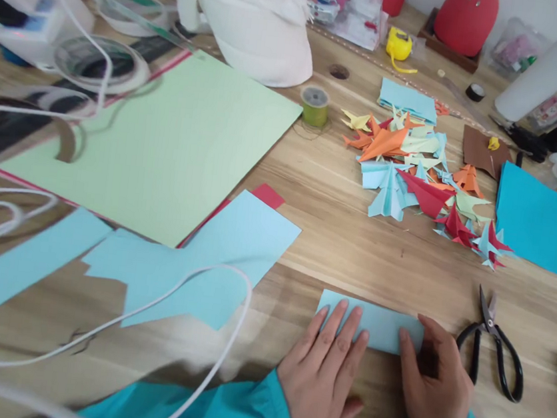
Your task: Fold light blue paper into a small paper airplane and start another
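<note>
A light blue paper strip [386, 325] lies on the wooden table, its long side running left to right. My left hand [323, 368] rests flat across its left part, fingers stretched out and slightly apart. At the strip's right end, my right hand [434, 381] pinches the paper between thumb and forefinger; its other fingers are partly hidden. Black-handled scissors [490, 324] lie slightly open just right of my right hand. Beyond the strip is a pile of folded paper figures [384, 140] in orange, red, blue and pale green.
Cut light blue sheets [260, 234] and a large pale green sheet [164, 149] lie at the left. A white cable [248, 299] loops near my left sleeve. Bright blue fabric-like sheet [533, 221], thread spool [314, 106] and yellow tape measure [398, 43] sit farther back.
</note>
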Motion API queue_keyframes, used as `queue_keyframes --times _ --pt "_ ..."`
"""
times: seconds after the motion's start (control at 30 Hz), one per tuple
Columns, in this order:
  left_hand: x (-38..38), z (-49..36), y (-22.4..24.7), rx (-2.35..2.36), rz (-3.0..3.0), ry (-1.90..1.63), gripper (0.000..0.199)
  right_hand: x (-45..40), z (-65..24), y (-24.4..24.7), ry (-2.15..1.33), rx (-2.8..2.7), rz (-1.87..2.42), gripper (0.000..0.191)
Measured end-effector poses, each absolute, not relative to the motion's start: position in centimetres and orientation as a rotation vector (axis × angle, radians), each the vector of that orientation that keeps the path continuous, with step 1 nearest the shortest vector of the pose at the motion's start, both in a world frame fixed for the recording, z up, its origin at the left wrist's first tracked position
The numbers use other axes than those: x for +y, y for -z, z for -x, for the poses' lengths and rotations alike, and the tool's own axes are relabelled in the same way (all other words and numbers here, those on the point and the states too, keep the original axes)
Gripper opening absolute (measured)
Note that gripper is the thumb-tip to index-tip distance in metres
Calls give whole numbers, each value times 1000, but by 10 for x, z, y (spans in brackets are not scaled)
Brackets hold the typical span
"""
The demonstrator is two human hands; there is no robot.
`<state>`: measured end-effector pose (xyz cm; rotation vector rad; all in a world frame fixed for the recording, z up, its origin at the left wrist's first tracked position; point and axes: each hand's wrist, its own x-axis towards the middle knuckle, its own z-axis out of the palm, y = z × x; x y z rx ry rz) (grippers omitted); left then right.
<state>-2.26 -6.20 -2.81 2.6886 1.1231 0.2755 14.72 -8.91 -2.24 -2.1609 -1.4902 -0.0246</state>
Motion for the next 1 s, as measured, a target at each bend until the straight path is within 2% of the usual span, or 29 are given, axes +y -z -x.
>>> queue_keyframes --times 0.4,0.8,1.0 --pt "-64 22 31 1170 -2674 -279 81 -87 -149 25 87 -1526 2135 30" --pt "-63 23 33 1172 -2703 -271 73 -88 -144 22 -86 -1336 2116 34" --pt "-62 25 39 1126 -2722 -410 73 -87 -142 22 -46 -1310 2172 35"
